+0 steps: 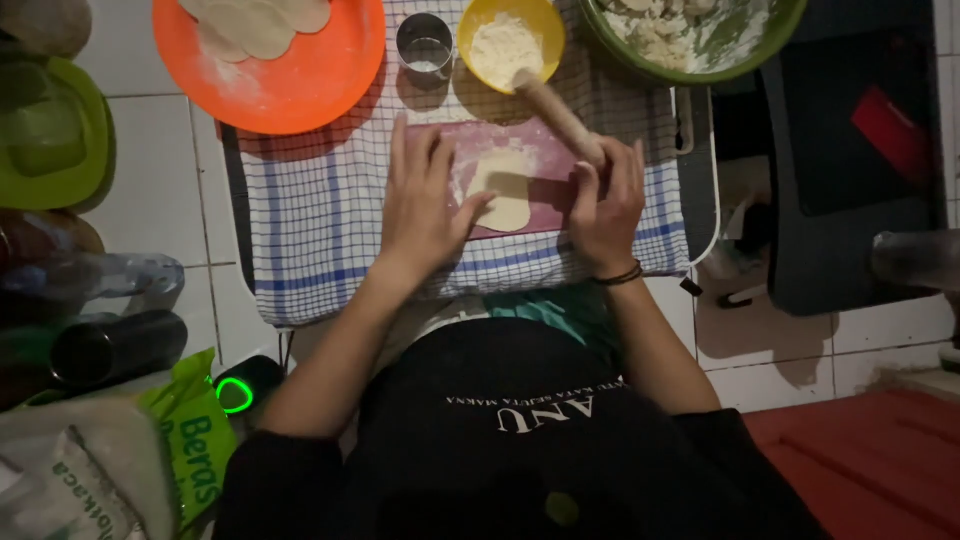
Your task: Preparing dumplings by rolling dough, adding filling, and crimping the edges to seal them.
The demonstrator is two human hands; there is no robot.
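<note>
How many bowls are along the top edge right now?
2: a small yellow bowl of flour just above the pink board, and a large green bowl of dough scraps at top right, partly cropped. Others may lie out of frame.

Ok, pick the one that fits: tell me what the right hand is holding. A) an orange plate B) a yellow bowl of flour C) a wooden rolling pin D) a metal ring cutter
C: the right hand grips the near end of the wooden rolling pin, which angles up toward the yellow bowl, while the left hand rests flat beside the dough piece.
</note>
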